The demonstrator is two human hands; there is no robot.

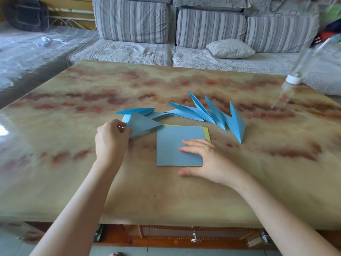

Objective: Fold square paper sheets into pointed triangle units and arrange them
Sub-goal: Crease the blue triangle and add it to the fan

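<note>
Folded blue triangle (143, 124) pinched by left hand (110, 139). Blue sheet stack (173, 143) on worktop (166, 191) pressed under flat, straight-fingered right hand (204, 159). Finished units (212, 113) fanned behind.

You work on a smooth, glossy beige-and-red marbled surface (73, 182) that mirrors the light; your blue folded paper triangle (142, 124) is matt with crisp creases, like the row of blue pointed paper units (206, 115); the blue square paper sheet (171, 145) is matt and flat, over yellow-green paper sheets (208, 134); the grey striped sofa cushions (132, 21) are woven cloth; the clear bottle (304, 60) looks plastic, white cap (293, 79) included; the brown drawer front (166, 241) is varnished wood with a shiny metal knob (195, 238).
</note>
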